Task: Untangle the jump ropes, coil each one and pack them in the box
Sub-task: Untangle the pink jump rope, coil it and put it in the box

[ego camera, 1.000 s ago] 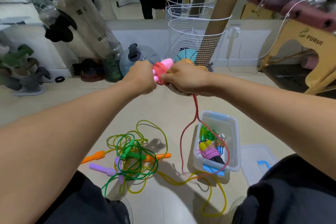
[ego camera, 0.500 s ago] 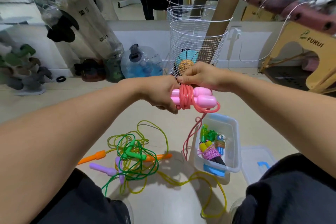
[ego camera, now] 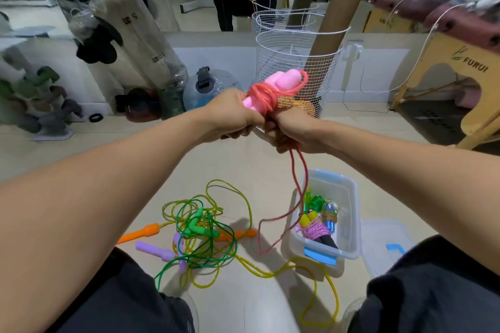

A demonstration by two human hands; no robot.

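Wrapping the red rope (ego camera: pixel 266 94) round the pink handles (ego camera: pixel 276 86): left hand (ego camera: pixel 230 113) grips the bundle, right hand (ego camera: pixel 290 127) pinches the cord. I'd keep each turn snug. Slack tail hangs toward 6 o'clock beside the clear box (ego camera: pixel 349 224) on the floor.

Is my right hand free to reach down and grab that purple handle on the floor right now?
Probably not: the right hand is gripping the red cord, and the left hand holds the pink handles. The purple handle lies unobstructed.

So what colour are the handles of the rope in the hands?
Pink handles, wrapped in red rope; the head view shows it.
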